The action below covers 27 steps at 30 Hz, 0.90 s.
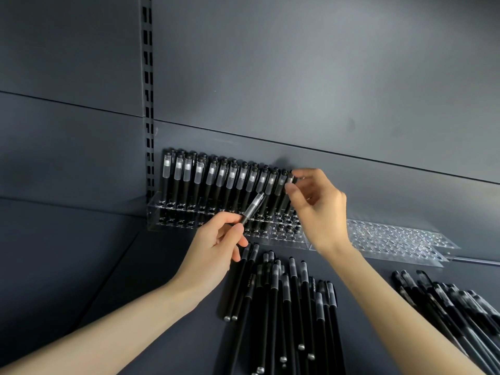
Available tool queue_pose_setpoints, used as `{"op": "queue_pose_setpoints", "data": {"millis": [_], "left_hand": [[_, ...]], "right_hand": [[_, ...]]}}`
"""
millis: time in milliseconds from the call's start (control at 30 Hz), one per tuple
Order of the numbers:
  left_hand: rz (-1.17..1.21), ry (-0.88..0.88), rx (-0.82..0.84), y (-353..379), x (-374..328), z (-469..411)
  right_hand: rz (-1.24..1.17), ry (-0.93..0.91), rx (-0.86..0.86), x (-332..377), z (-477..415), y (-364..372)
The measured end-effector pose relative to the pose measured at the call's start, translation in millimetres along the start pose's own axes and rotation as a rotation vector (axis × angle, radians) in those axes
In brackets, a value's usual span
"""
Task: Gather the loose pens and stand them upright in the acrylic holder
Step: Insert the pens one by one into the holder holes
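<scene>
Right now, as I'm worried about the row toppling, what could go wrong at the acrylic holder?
1. The right hand pinches the end pen of the packed row; a sideways tug may tilt its neighbours.
2. The left hand holds a second pen slanted in front of that row, so it could knock standing pens.
3. The loose pens lie beside the right forearm and might get swept aside.

The clear acrylic holder (162, 212) is standing toward 8 o'clock, carrying a row of upright black pens (216, 180). The rightmost pen (289, 182) is being pinched and a tilted pen (253, 208) gripped. Loose pens (284, 307) are lying heaped at 6 o'clock, with another pile (446, 299) at 4.
</scene>
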<state>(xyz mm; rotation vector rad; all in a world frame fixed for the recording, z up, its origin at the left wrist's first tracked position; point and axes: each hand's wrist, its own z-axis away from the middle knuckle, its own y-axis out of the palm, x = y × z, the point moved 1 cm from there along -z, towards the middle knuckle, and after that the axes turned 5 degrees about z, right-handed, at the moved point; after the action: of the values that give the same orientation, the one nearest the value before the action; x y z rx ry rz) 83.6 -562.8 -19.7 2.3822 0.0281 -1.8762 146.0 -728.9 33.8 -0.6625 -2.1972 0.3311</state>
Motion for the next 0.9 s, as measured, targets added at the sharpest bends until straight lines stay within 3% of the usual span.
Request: {"op": "queue_pose_setpoints", "data": {"millis": [167, 367, 433, 533, 700, 767, 900], "left_hand": [[0.053, 0.015, 0.056, 4.1, -2.7, 3.5], [0.123, -0.018, 0.13, 6.7, -5.1, 6.3], [0.043, 0.013, 0.113, 6.4, -2.1, 6.4], [-0.309, 0.174, 0.064, 1.6, 3.9, 5.3], [-0.939, 0.416, 0.051, -6.8, 11.7, -4.0], [-1.076, 0.472, 0.049, -9.1, 17.4, -8.0], [-1.157, 0.416, 0.086, -10.9, 26.9, -10.9]], "right_hand": [[-0.349, 0.143, 0.358, 15.3, 18.2, 7.7], [-0.467, 0.167, 0.361, 17.6, 16.4, 7.7], [-0.461, 0.154, 0.365, 17.4, 15.3, 7.3], [-0.376, 0.095, 0.256, 15.6, 8.0, -0.3], [-0.248, 0.026, -0.067, 7.6, -7.7, -24.6], [-0.18, -0.037, -0.164, 6.9, -10.8, -29.3], [-0.139, -0.09, -0.243, 3.4, -14.1, -27.6]]}}
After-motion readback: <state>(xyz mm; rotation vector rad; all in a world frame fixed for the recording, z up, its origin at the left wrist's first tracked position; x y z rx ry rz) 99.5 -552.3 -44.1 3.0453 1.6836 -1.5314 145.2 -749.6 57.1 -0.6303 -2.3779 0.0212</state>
